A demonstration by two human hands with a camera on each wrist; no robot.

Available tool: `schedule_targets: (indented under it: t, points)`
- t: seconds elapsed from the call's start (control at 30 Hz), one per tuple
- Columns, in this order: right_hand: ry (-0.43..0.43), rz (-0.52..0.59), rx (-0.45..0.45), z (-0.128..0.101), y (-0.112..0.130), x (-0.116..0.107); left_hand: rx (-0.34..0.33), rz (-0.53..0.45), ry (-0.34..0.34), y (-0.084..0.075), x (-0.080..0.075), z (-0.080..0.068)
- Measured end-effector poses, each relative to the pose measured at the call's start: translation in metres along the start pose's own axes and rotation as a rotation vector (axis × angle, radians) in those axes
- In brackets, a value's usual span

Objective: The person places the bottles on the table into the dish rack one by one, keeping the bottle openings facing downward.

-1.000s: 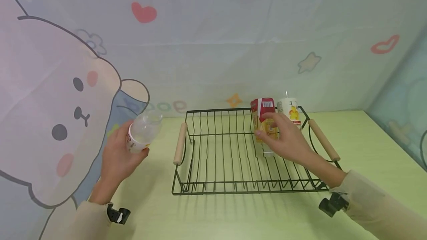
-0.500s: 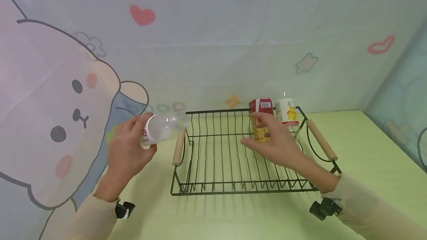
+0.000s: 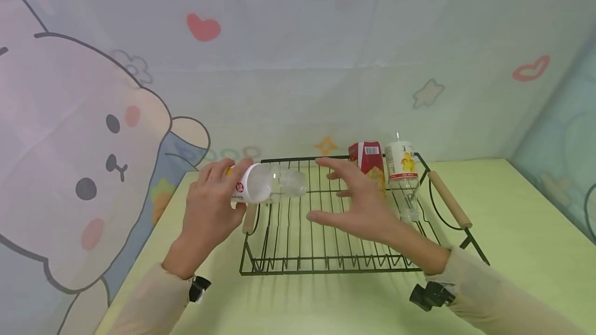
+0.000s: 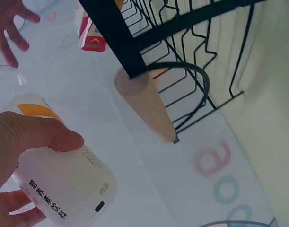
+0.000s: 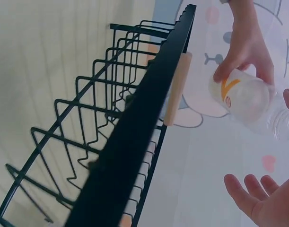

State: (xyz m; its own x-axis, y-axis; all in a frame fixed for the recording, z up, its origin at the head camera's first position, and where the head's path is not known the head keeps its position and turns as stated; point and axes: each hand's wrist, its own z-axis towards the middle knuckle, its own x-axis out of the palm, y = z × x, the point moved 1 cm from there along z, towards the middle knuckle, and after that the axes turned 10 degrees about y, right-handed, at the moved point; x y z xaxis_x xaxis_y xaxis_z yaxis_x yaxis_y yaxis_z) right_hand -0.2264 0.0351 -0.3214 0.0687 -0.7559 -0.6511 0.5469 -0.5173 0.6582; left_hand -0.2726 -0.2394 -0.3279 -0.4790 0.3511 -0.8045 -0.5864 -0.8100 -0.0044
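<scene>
My left hand (image 3: 211, 206) grips a clear plastic bottle (image 3: 267, 187) with a white label, held on its side over the left end of a black wire rack (image 3: 298, 260). The left wrist view shows the bottle (image 4: 59, 175) in my fingers beside the rack's wooden handle (image 4: 144, 104). My right hand (image 3: 354, 203) hovers open over the middle of the rack, fingers spread toward the bottle's neck, a small gap between them. In the right wrist view the bottle (image 5: 243, 97) sits above my open fingers (image 5: 250, 196).
A red and yellow pouch (image 3: 371, 162) and an upside-down bottle with a yellow label (image 3: 402, 169) lean in the rack's far right corner. Wooden handles (image 3: 449, 199) stick out at both ends. A printed curtain (image 3: 93, 143) backs the pale green table (image 3: 521, 221).
My left hand has carried the bottle rightward from beside the rack to over its left end, tipping it sideways. My right hand left the pouch and moved left toward the bottle.
</scene>
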Motion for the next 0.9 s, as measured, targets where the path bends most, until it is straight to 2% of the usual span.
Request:
schedule_targets:
  t: [0.23, 0.53, 0.77, 0.9]
  points:
    - [-0.002, 0.038, -0.047, 0.007, 0.009, 0.009, 0.045, 0.032, 0.019, -0.022, 0.006, 0.009]
    - [-0.039, -0.085, -0.069, 0.011, 0.010, 0.011, 0.087, 0.049, 0.038, -0.041, 0.012, 0.019]
    - [-0.065, -0.094, -0.073, 0.011, 0.005, 0.011, 0.097, 0.051, 0.052, -0.048, 0.013, 0.022]
    - [-0.079, -0.090, -0.106, 0.011, 0.002, 0.010, 0.088, 0.001, 0.036, -0.046, 0.014, 0.022]
